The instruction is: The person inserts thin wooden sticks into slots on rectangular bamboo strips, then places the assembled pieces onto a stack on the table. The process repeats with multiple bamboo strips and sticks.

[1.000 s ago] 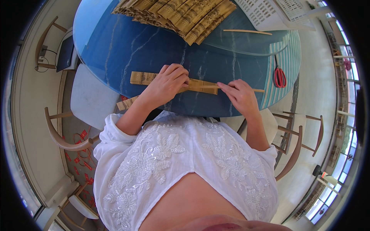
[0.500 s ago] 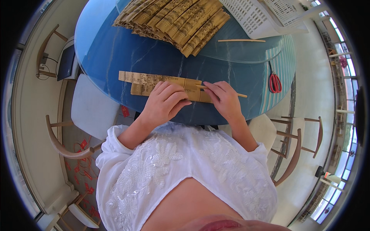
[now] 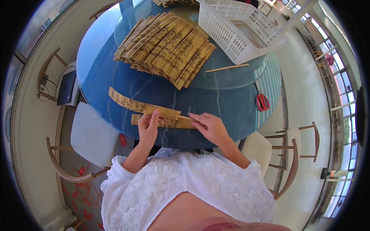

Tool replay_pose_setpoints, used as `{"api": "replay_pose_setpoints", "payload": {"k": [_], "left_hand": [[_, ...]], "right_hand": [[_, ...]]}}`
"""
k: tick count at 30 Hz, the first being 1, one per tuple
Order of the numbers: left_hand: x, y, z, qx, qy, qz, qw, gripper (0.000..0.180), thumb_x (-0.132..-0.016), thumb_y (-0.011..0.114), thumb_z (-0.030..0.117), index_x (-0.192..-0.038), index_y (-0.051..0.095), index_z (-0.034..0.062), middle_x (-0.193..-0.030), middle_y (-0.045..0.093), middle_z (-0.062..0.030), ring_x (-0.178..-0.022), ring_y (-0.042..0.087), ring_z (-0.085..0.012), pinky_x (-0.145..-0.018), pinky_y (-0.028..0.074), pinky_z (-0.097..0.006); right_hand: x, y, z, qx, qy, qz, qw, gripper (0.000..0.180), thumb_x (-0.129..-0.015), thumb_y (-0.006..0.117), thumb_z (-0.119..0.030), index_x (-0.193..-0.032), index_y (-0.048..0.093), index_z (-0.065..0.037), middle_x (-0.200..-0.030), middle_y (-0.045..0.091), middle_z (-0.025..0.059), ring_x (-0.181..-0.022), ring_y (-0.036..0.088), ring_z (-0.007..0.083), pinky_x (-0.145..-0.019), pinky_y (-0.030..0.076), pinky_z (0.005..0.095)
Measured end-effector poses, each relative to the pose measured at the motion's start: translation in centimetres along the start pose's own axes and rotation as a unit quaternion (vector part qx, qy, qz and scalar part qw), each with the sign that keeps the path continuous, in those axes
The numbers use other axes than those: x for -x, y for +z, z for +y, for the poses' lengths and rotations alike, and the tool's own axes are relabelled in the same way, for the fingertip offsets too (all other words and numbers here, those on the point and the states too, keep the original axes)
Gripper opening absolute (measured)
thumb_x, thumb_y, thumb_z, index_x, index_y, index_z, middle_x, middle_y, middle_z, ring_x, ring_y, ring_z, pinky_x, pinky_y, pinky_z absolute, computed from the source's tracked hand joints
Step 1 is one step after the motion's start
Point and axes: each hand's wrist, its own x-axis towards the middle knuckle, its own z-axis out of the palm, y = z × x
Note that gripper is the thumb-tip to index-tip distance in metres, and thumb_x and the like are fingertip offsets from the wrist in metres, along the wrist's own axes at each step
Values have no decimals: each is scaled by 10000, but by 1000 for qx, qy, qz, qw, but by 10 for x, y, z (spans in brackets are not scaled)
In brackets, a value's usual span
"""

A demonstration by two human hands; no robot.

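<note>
My left hand (image 3: 148, 130) pinches a long brown printed paper chopstick sleeve (image 3: 131, 103) between thumb and fingers, and the sleeve's left end curves up off the table. At its right end, my right hand (image 3: 212, 129) grips slim wooden chopsticks (image 3: 185, 117). Their tips are at the sleeve's mouth; how far in they reach is hidden. Flat on the table under both hands lies another brown sleeve (image 3: 169, 122), partly covered by my left fingers. Beyond them a fanned pile of similar sleeves (image 3: 165, 50) rests on the glass turntable.
A white perforated plastic basket (image 3: 219, 32) stands at the far right of the blue round table (image 3: 96, 77). One loose chopstick (image 3: 227, 68) lies before it. Red-handled scissors (image 3: 262, 102) rest on a striped cloth (image 3: 269, 86). Chairs (image 3: 92, 129) flank me.
My left hand has turned thumb-up and lifted the upper sleeve, whose left end now curves. The chopsticks no longer stick out right of my right hand. The whole view has shifted upward.
</note>
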Motion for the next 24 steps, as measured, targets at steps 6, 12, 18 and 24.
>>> {"api": "replay_pose_setpoints", "payload": {"k": [6, 12, 18, 24], "left_hand": [[-14, -2, 31, 186, 17, 73, 980, 185, -1032, 562, 169, -1080, 634, 7, -1000, 692, -82, -893, 692, -171, -820, 578, -324], [-12, -4, 25, 194, -13, 41, 980, 190, -1035, 547, 165, -1100, 620, 3, -1030, 699, -118, -948, 715, -237, -846, 602, -394], [0, 5, 12, 160, -53, -4, 986, 194, -1032, 558, 180, -1084, 629, 7, -1038, 698, -102, -958, 710, -230, -861, 595, -376], [-1, 0, 20, 153, -20, 13, 988, 193, -1031, 559, 178, -1082, 629, 6, -1034, 698, -102, -959, 709, -225, -857, 593, -378]], "right_hand": [[16, -24, 16, -81, 86, 10, 993, 240, -868, 718, -55, -1107, 736, -66, -769, 632, 58, -639, 562, 159, -571, 439, 287], [24, -19, 26, -117, 69, 28, 990, 219, -864, 725, -46, -1082, 749, -58, -807, 668, 64, -665, 592, 160, -590, 451, 278], [13, -4, 12, -107, 26, 6, 994, 216, -867, 730, -54, -1083, 745, -50, -819, 672, 74, -670, 596, 164, -596, 458, 281], [11, -9, 7, -152, 69, 0, 986, 217, -880, 713, -43, -1096, 731, -31, -837, 685, 87, -694, 638, 157, -624, 493, 268]]}}
